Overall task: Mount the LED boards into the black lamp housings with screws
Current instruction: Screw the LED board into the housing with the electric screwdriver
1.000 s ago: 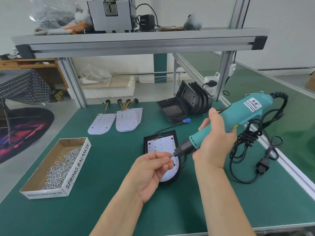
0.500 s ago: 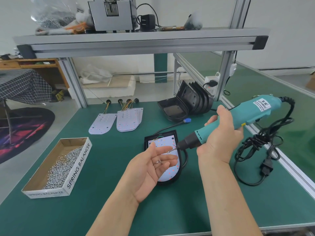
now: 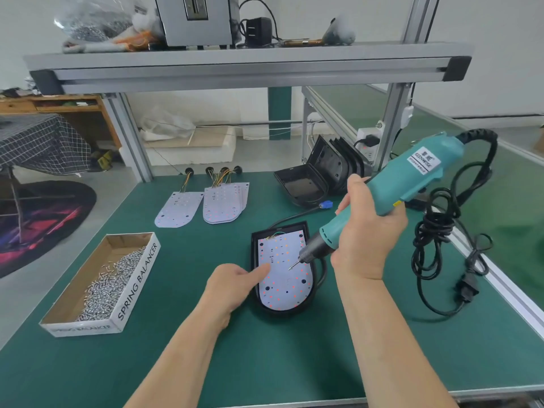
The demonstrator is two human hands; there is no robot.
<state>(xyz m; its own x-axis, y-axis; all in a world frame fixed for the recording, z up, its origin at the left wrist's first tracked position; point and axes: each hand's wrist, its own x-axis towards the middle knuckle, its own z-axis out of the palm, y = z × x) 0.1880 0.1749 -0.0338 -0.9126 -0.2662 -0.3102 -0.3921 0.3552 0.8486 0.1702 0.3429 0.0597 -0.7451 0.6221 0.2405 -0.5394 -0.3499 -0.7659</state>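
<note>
Assembly workshop; green workbench [image 3: 176,363], aluminium frame [image 3: 235,72], screw box [image 3: 138,279].

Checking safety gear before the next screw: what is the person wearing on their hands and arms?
Nothing visible: the left hand and right hand are ungloved, with no ring or watch in view; the left forearm and right forearm are bare, no sleeves showing.

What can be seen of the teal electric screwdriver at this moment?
The teal electric screwdriver has a plastic-looking body with a white label, a dark chuck and a thin bit. The right hand grips its lower body, holding it tilted, bit pointing down-left over the LED board; whether the tip touches it cannot be told. A black cord leaves its upper end and lies bundled on the table.
</note>
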